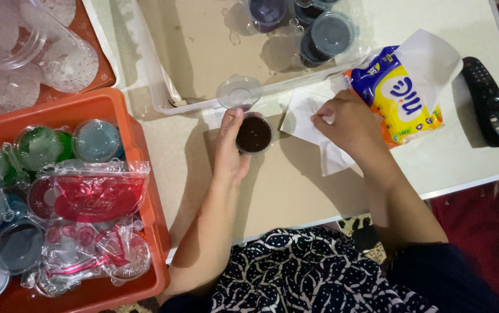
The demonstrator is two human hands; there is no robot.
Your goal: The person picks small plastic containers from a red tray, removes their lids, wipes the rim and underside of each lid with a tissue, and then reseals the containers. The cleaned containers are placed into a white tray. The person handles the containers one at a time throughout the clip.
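Head view, left hand: the left hand, at centre frame, is wrapped around the side of a small cup of dark filling, fingers curled closed on it.
Head view, cup: it stands upright and uncovered on the pale table, just left of a white paper sheet.
Head view, right hand: the right hand, right of centre, rests on the white paper sheet with fingers pinched closed on a small white piece; what that piece is cannot be told, perhaps a fold of the paper itself.
Head view, packet: a yellow and blue packet lies touching the back of the right hand, its white torn top turned toward the upper right.
Head view, lid: a clear round lid sits just above the cup, at the edge of a clear shallow tray.
Head view, tray contents: covered dark cups are clustered at the top of the frame inside that tray.
Head view, crate: an orange crate at lower left holds covered cups in green, blue and red, with crumpled plastic wrap.
Head view, remote: a black remote control lies at the right edge, well apart from both hands.
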